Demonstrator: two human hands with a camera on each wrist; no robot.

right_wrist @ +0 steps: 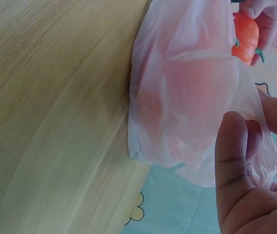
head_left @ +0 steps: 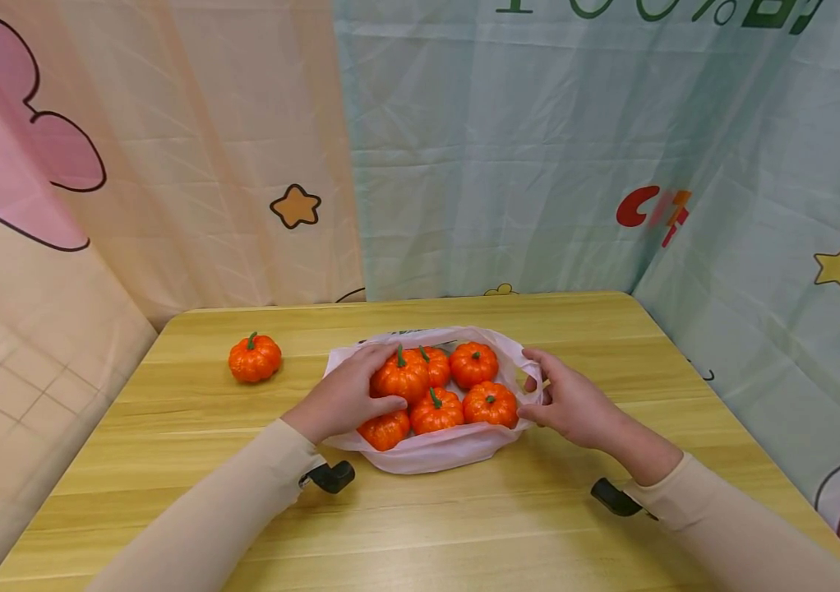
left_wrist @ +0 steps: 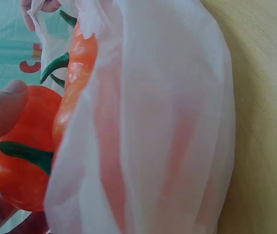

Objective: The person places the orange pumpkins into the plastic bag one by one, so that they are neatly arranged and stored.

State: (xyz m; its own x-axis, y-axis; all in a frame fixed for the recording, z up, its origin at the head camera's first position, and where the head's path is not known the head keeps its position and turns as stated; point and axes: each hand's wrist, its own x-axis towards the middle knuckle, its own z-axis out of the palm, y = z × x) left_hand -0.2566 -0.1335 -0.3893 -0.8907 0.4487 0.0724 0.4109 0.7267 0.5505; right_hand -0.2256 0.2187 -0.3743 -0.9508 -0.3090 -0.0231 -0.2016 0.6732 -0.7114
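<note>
A thin white plastic bag [head_left: 431,457] lies spread on the table with its mouth facing up, and several small orange pumpkins [head_left: 490,404] with green stems sit inside. My left hand [head_left: 359,393] grips one pumpkin [left_wrist: 24,168] between thumb and fingers at the bag's left side. That pumpkin sits higher than its neighbours and overlaps them in the head view. At the opposite end, my right hand [head_left: 575,401] pinches the bag's handle between thumb and fingers; the translucent plastic [right_wrist: 192,97] stretches from that grip. In the left wrist view the bag wall partly hides the pumpkins behind it.
Another orange pumpkin [head_left: 255,358] stands by itself on the wooden table [head_left: 420,534], left of the bag. Printed cloth curtains [head_left: 494,181] rise behind the table and along both sides. A dark wrist mount [head_left: 331,476] sticks out under the left sleeve.
</note>
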